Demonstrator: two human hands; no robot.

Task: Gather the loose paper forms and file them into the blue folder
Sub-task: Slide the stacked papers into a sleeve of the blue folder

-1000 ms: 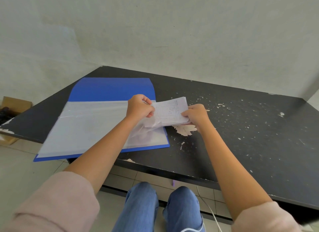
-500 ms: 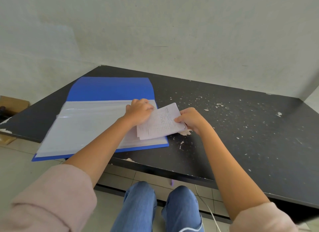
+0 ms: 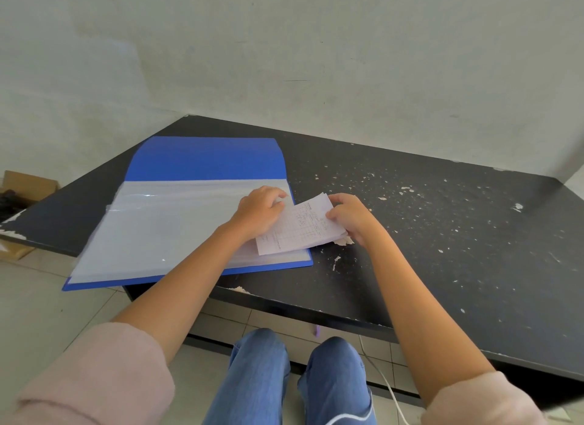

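Paper forms (image 3: 298,227) in a thin stack are pinched at their right edge by the right hand (image 3: 354,217) and angled over the right corner of the blue folder (image 3: 205,159), which is laid open on the dark surface (image 3: 442,235). The left hand (image 3: 260,209) is curled on the edge of a clear sleeve (image 3: 151,228), seemingly pinching it so the pocket is held open for them.

Blue folder (image 3: 205,159), white gridded forms (image 3: 300,228), white-flecked black table (image 3: 442,235)

Chipped black table (image 3: 442,235) against pale wall (image 3: 284,45), tiled floor (image 3: 31,298) below.
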